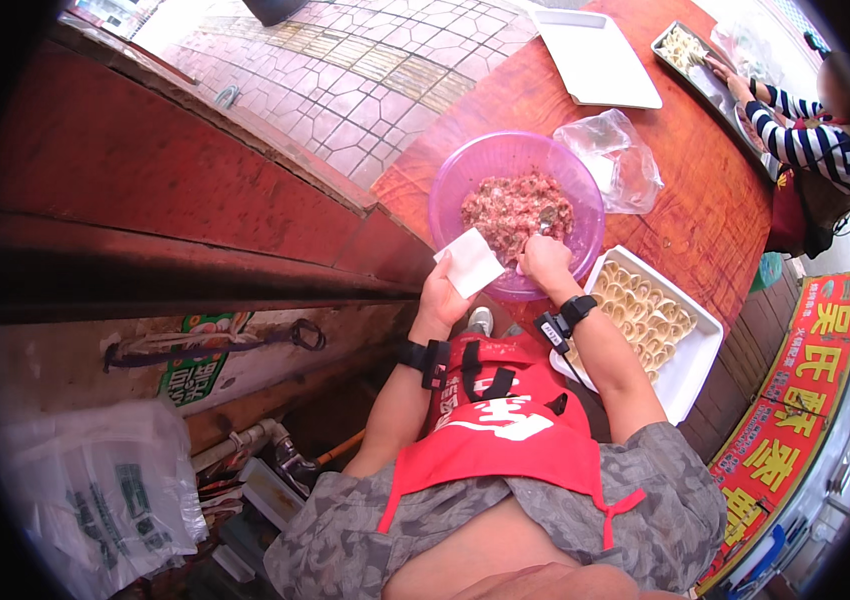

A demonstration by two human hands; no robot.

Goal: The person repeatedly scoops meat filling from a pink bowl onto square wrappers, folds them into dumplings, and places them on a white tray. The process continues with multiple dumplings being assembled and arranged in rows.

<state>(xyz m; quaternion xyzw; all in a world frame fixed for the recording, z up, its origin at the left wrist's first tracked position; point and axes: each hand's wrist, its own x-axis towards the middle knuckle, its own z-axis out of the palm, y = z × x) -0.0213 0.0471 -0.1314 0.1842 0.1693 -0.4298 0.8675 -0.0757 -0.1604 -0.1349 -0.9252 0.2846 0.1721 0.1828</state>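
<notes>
A square white dough wrapper (471, 262) lies across the fingers of my left hand (446, 292), over the near left rim of a translucent purple plastic bowl (443, 184). Ground meat filling (518, 202) fills the middle of the bowl. My right hand (546, 261) is closed around the handle of a metal spoon (547, 217), whose head rests in the meat. To the right of the bowl, partly behind my right forearm, a white tray (702, 360) holds rows of folded dumplings (642, 307).
An empty-looking white tray (601, 60) and a crumpled clear plastic bag (631, 169) lie on the red-brown table (717, 225). At the far right, a person in striped sleeves (807, 142) handles a metal tray of food (684, 49). A red ledge (245, 187) runs along the left.
</notes>
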